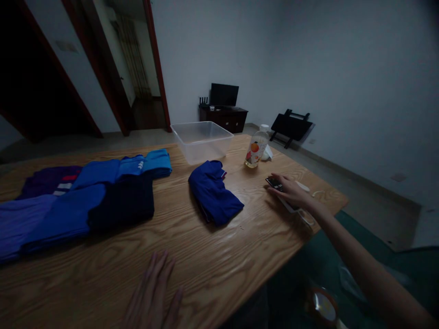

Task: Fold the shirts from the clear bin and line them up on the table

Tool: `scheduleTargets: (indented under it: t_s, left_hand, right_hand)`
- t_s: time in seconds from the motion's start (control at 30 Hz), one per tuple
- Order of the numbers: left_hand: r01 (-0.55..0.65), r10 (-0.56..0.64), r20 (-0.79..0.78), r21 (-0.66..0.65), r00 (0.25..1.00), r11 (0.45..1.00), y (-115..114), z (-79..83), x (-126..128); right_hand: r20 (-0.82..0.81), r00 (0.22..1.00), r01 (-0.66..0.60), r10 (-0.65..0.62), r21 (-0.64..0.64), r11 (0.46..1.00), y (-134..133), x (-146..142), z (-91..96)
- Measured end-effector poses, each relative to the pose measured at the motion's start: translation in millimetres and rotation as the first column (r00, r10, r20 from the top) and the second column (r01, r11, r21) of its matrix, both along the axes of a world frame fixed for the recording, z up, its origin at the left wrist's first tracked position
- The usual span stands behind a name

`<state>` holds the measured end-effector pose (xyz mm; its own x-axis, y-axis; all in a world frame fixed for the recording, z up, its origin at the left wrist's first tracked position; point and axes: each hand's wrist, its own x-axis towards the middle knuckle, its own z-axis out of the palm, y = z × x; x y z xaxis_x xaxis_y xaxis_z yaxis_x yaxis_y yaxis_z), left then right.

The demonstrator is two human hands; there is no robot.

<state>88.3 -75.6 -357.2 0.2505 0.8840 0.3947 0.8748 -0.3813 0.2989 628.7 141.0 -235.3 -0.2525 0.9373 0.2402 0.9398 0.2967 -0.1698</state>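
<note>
My left hand (153,294) lies flat on the wooden table (202,260) at the near edge, fingers stretched out with nothing in them. Over on the right, my right hand (290,189) grips a phone (274,183) with a lit screen, thumb on its near side and fingers on its far side. Part of the phone is hidden under the palm. Beneath that hand shows a pale flat object (287,206) with a white cable (306,218). A dark blue folded garment (214,192) sits between my hands, touched by neither.
Several folded clothes (82,201) in blue, purple and black cover the table's left side. Beyond the blue garment stands a clear plastic bin (206,148). A bottle (256,148) with a fruit label stands to its right, a crumpled white item (266,153) behind it.
</note>
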Motion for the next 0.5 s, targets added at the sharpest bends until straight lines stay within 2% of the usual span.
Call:
scheduleTargets:
  t_s: [0.1,0.27,0.5]
  left_hand:
    - [0.016,-0.016,-0.008,-0.018,1.0,1.0,0.2,-5.0,-0.7]
    - [0.034,-0.034,-0.006,0.019,0.999,0.999,2.8,-0.9,-0.3]
    - [0.04,-0.031,-0.089,0.102,0.996,0.994,1.9,4.6,2.9]
  right_hand:
    - [-0.018,0.999,0.033,-0.032,0.046,0.998,-16.9,10.2,-3.7]
    - [-0.071,0.995,0.081,-0.072,0.134,0.988,-43.9,26.4,-10.2]
    - [-0.067,0.995,0.077,-0.069,0.119,0.99,-43.6,30.2,-15.7]
